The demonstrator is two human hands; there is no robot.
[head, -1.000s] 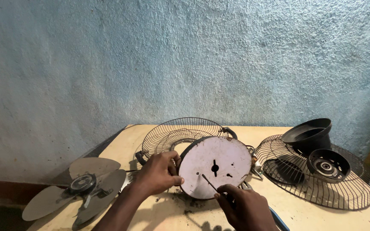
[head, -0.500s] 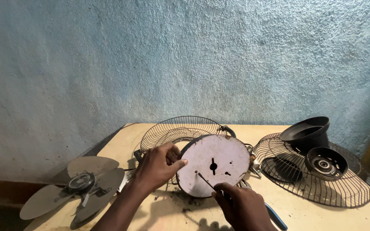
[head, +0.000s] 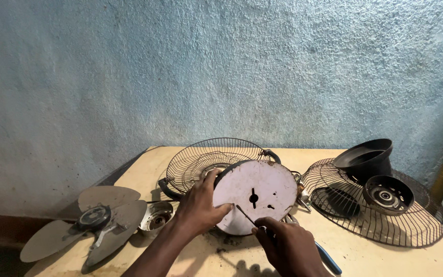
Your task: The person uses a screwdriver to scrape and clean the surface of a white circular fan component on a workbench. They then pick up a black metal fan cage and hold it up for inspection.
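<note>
Landmark: the round white plate (head: 256, 196) is being taken as the reference; it is being kept tilted on edge near the middle of the yellow surface (head: 139, 172), its face turned toward the camera.
Left hand: the left hand (head: 199, 208) is being pressed against the plate's left rim, the grip closed around the edge with the thumb laid on the face, apparently so that the plate is being steadied.
Right hand: the right hand (head: 287, 246) is being held just below the plate, the grip clenched around a thin screwdriver (head: 246, 215) whose tip is being aimed up at the lower left of the face, short of the central slot.
Behind the plate: a wire fan guard (head: 201, 159) is being leaned up, touching or almost touching the plate.
Right of the plate: a second wire guard (head: 411, 225) is lying flat with black motor housings (head: 367, 159) resting on it, near the surface's right edge.
Left of the plate: a small metal cup (head: 156, 218) is sitting on the surface; the fan blade (head: 91, 220) is overhanging the left edge.
Open room: bare surface is being left toward the camera, beside a blue-handled tool (head: 329, 258) under the right wrist.
</note>
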